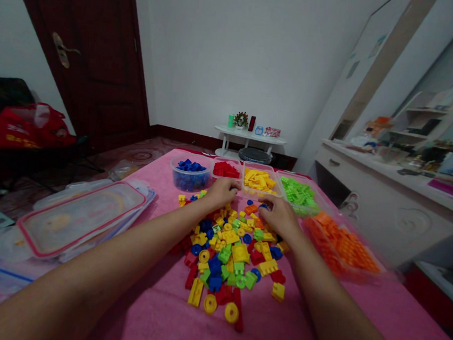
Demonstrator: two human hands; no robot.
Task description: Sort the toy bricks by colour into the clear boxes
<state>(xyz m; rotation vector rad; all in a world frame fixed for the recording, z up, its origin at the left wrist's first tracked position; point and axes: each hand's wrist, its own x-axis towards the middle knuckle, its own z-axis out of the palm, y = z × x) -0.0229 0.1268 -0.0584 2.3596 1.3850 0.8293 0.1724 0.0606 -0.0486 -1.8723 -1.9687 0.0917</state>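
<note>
A mixed pile of plastic building blocks (230, 238) in yellow, blue, green, red and orange is spread over the pink cloth. My left hand (223, 192) is at the pile's far edge, just in front of the red-block tub, its fingers curled together; whatever they hold is hidden. At the far right of the pile, my right hand (280, 213) has thumb and fingers closing around a small blue block (263, 206). Behind the hands stand tubs of blue blocks (189, 173), red blocks (226, 169), yellow blocks (259, 180) and green blocks (299, 192).
A clear tub of orange blocks (343, 248) sits beside my right forearm. Stacked lids (86, 215) lie to the left on the pink cloth (149, 301). Beyond the table are a low white stand (249, 135), a door (82, 44) and a white dresser (401, 181).
</note>
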